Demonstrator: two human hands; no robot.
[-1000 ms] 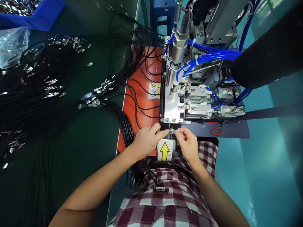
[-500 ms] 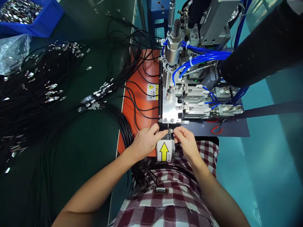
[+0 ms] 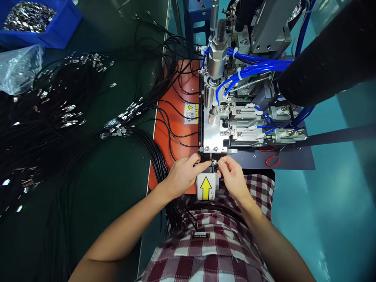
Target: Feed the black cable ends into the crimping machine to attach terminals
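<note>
My left hand (image 3: 182,175) and my right hand (image 3: 232,175) meet at the front slot of a metal pneumatic machine (image 3: 232,113), just above a white label with a yellow arrow (image 3: 206,187). Both hands have fingers pinched together on a small metal connector (image 3: 214,161) at the end of a thin black cable, held at the machine's mouth. The connector is mostly hidden by my fingertips.
Bundles of black cables with metal tips (image 3: 123,117) spread over the dark green table (image 3: 111,188) at left. An orange mat (image 3: 176,117) lies beside the machine. A blue bin of metal parts (image 3: 32,19) and a plastic bag (image 3: 17,68) sit far left. Teal floor at right.
My hands have stayed pinched at the machine's mouth; my right hand has edged slightly closer to the slot. The view has shifted a little.
</note>
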